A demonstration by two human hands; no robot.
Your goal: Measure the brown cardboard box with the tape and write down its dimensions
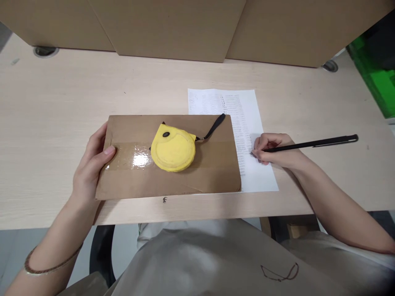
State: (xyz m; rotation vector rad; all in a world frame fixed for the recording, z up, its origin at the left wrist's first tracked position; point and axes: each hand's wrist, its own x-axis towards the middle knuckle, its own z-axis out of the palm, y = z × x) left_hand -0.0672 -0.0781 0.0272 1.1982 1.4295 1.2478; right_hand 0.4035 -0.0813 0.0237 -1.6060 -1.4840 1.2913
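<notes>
My left hand (92, 160) grips the left edge of a flat taped cardboard box (129, 181), thumb on top and fingers underneath. On the box lies a round yellow pouch (174, 152), shaped like a chick with a dark eye. A black wrist strap (216, 125) runs from it to the box's upper right corner. The box covers the left part of a white sheet (259, 176) with lines of small writing. My right hand (274, 150) pinches a long black pen (311, 144), its tip on the sheet beside the writing.
Large cardboard panels (173, 28) stand along the back of the pale wooden desk (55, 123). Round cable holes (45, 51) show by the panels at both back corners. A green surface (370, 74) is at the far right. A chair's black armrest (101, 250) is below the desk's front edge.
</notes>
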